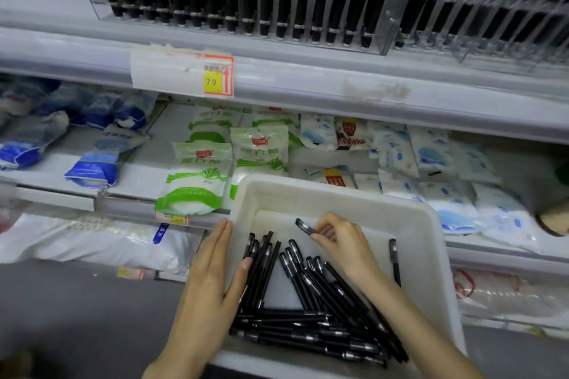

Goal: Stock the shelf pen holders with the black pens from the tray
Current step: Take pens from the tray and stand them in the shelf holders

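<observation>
Black pens lie heaped in the white tray below the shelves. The left hand lies flat, fingers straight, against the tray's left wall with the thumb over the rim, likely steadying it. Right hand: grip narrow, fingertips pinching a single pen lifted off the heap, presumably for the clear pen holders above. Legible: "79" on a yellow price tag; packet print too blurred.

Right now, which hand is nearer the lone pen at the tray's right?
Right. The right hand is just left of the lone pen; the left hand touches the left wall of the tray.
</observation>
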A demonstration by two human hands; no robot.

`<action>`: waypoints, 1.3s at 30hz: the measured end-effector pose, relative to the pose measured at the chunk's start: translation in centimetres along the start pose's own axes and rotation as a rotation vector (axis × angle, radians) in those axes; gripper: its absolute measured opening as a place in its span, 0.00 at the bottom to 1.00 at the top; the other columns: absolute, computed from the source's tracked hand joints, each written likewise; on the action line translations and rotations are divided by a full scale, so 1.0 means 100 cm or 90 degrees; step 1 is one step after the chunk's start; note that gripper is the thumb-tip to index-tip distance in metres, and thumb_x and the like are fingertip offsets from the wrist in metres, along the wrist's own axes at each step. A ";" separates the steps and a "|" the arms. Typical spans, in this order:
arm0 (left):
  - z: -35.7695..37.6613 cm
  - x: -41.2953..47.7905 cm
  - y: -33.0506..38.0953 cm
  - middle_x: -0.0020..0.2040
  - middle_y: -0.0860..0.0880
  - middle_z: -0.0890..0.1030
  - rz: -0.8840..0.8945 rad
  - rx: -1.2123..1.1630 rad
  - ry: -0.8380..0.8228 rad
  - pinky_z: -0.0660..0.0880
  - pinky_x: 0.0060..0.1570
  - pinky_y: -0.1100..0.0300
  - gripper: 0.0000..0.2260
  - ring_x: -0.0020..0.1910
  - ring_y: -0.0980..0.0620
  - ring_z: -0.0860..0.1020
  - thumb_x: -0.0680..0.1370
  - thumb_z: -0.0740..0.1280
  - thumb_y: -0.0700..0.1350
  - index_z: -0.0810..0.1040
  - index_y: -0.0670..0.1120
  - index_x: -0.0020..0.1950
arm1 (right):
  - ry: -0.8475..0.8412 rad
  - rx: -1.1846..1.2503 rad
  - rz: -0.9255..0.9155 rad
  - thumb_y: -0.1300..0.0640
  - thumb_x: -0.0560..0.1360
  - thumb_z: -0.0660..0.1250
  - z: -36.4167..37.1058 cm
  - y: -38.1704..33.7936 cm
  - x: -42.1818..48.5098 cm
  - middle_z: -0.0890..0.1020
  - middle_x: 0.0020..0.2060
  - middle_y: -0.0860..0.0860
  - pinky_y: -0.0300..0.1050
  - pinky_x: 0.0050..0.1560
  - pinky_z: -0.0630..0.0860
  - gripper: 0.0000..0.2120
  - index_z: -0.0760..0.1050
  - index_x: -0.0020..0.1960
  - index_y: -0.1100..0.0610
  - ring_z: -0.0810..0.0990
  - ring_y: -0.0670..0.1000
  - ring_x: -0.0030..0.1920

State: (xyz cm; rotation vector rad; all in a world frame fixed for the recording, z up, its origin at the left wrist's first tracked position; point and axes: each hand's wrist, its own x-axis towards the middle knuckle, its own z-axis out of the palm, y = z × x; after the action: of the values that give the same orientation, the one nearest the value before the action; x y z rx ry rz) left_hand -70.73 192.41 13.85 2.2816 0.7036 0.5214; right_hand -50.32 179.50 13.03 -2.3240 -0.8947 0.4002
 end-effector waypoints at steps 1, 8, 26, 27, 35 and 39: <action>-0.003 0.003 0.005 0.74 0.70 0.51 0.021 -0.003 0.006 0.47 0.69 0.74 0.31 0.74 0.68 0.51 0.76 0.50 0.65 0.54 0.55 0.77 | 0.008 0.047 -0.005 0.57 0.73 0.71 -0.010 -0.008 -0.004 0.78 0.39 0.42 0.30 0.44 0.74 0.06 0.75 0.46 0.51 0.78 0.42 0.43; -0.037 0.054 0.091 0.76 0.59 0.59 0.292 -0.029 0.085 0.56 0.71 0.57 0.24 0.75 0.58 0.58 0.81 0.54 0.55 0.61 0.50 0.77 | 0.065 0.220 -0.173 0.59 0.74 0.69 -0.123 -0.082 -0.038 0.78 0.42 0.44 0.34 0.47 0.76 0.23 0.70 0.60 0.35 0.79 0.43 0.45; -0.040 0.177 0.219 0.73 0.48 0.68 0.502 0.272 0.165 0.56 0.71 0.54 0.25 0.72 0.54 0.64 0.81 0.52 0.56 0.63 0.44 0.74 | 0.535 0.136 -0.419 0.64 0.75 0.68 -0.292 -0.166 0.030 0.80 0.42 0.51 0.35 0.45 0.78 0.23 0.62 0.59 0.45 0.82 0.45 0.43; -0.041 0.177 0.219 0.73 0.48 0.68 0.507 0.270 0.167 0.56 0.71 0.55 0.25 0.72 0.54 0.64 0.81 0.52 0.56 0.63 0.44 0.74 | 0.539 0.114 -0.408 0.63 0.75 0.69 -0.292 -0.165 0.033 0.79 0.41 0.50 0.34 0.45 0.78 0.23 0.62 0.60 0.45 0.81 0.44 0.42; -0.042 0.180 0.219 0.73 0.48 0.68 0.516 0.246 0.142 0.55 0.71 0.54 0.26 0.73 0.53 0.63 0.81 0.52 0.55 0.64 0.43 0.75 | 0.440 0.022 -0.309 0.59 0.75 0.69 -0.294 -0.162 0.042 0.77 0.40 0.44 0.33 0.45 0.76 0.19 0.63 0.57 0.44 0.79 0.39 0.41; -0.042 0.180 0.218 0.74 0.48 0.67 0.512 0.254 0.139 0.53 0.72 0.54 0.26 0.74 0.54 0.62 0.81 0.52 0.55 0.62 0.43 0.75 | 0.473 -0.076 -0.294 0.58 0.75 0.68 -0.285 -0.157 0.049 0.73 0.44 0.42 0.35 0.44 0.71 0.16 0.68 0.59 0.49 0.74 0.39 0.42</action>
State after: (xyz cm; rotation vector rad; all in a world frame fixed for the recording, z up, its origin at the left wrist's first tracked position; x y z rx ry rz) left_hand -51.69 191.98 35.15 2.8816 -0.0732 1.0862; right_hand -41.15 179.72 44.63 -2.0168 -1.0234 -0.6794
